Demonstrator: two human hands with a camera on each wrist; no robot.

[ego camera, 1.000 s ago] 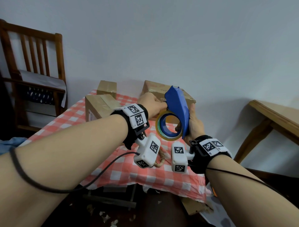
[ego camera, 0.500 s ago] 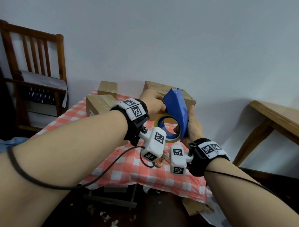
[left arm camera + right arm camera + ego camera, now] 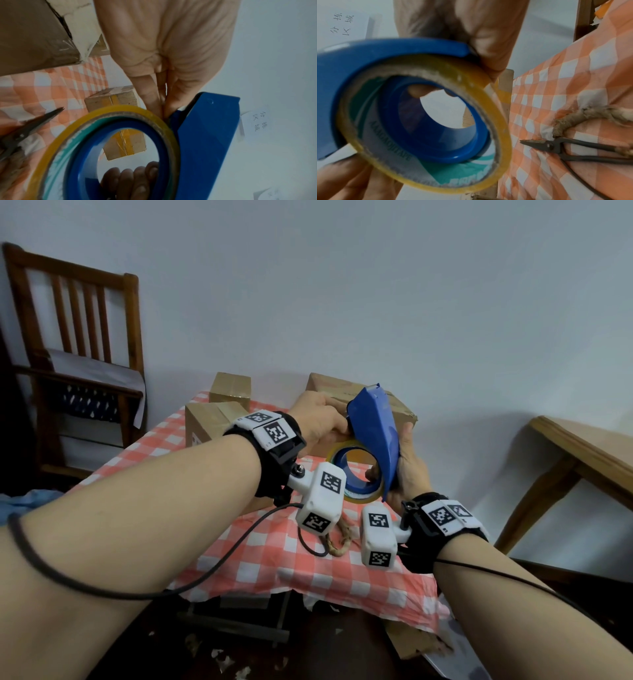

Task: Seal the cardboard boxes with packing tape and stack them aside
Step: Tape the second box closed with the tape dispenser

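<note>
Right hand (image 3: 409, 470) around tape dispenser (image 3: 375, 433), left hand (image 3: 317, 419) pinching.

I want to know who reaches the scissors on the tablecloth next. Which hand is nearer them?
Hard to call. Both the left hand and right hand grip the tape dispenser above the scissors; neither touches them.

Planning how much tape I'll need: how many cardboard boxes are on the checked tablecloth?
3. A small box at the far edge, a second box nearer on the left, and a larger box behind the tape dispenser. The arms may hide others.
</note>
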